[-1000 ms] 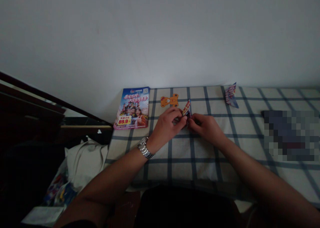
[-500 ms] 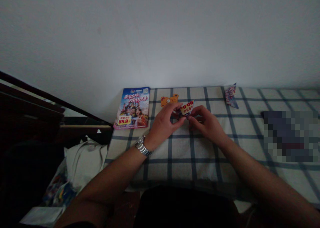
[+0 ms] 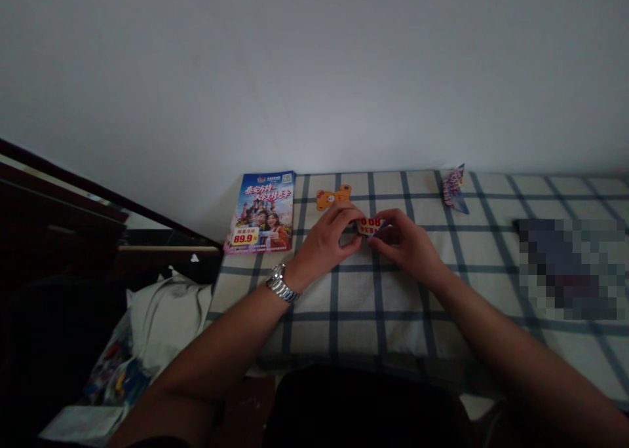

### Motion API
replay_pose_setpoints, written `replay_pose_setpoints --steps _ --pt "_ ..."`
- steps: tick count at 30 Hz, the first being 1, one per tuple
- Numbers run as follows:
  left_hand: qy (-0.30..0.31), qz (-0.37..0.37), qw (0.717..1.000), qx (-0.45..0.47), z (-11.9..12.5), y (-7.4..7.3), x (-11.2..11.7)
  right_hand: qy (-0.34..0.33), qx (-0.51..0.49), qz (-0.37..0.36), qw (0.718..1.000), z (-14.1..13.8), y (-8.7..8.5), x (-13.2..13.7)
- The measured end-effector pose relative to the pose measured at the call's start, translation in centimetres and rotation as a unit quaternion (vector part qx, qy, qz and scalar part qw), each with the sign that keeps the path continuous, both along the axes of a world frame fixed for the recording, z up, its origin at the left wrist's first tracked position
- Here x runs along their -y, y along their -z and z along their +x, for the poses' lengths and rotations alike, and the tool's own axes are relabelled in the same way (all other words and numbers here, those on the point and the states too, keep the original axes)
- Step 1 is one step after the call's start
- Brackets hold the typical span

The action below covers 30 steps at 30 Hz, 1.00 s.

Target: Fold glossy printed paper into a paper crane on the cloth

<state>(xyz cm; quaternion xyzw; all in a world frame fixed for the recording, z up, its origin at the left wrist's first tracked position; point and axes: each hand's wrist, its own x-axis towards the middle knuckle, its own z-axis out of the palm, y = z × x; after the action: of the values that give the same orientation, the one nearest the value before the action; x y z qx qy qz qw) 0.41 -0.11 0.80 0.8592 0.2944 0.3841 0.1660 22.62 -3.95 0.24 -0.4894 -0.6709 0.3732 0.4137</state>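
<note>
Both my hands meet above a checked cloth [image 3: 388,323], holding a small folded piece of glossy printed paper [image 3: 369,226] with red numerals between their fingertips. My left hand [image 3: 327,240] pinches its left end, and my right hand [image 3: 405,243] pinches its right end. Much of the paper is hidden by my fingers. A metal wristwatch [image 3: 282,286] sits on my left wrist. Just beyond my left hand lies an orange bear-shaped paper cutout [image 3: 334,197].
A travel brochure [image 3: 259,211] lies left of my hands, and a folded paper figure [image 3: 453,188] stands near the wall at the far edge. A pixelated dark object [image 3: 570,268] lies on the right. A white wall [image 3: 314,74] rises behind; a pale cloth bundle [image 3: 167,320] lies lower left.
The folded paper has turned from nearly upright to lying almost level between my fingers, with its red numerals facing me. My hands have shifted slightly closer around it.
</note>
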Motion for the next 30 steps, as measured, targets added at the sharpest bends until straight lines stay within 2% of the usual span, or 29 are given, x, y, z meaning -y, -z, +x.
replay_pose_setpoints --steps 16,25,30 --pt "0.005 -0.002 1.000 -0.012 0.11 0.34 0.24 0.010 0.112 0.077 0.991 -0.41 -0.71 0.35" --pt "-0.001 0.011 1.000 -0.006 0.19 0.12 0.39 0.019 0.130 0.094 0.987 -0.32 -0.67 0.47" --pt "0.000 0.009 1.000 0.001 -0.04 0.24 0.17 0.014 0.114 0.068 0.991 -0.12 -0.70 0.35"
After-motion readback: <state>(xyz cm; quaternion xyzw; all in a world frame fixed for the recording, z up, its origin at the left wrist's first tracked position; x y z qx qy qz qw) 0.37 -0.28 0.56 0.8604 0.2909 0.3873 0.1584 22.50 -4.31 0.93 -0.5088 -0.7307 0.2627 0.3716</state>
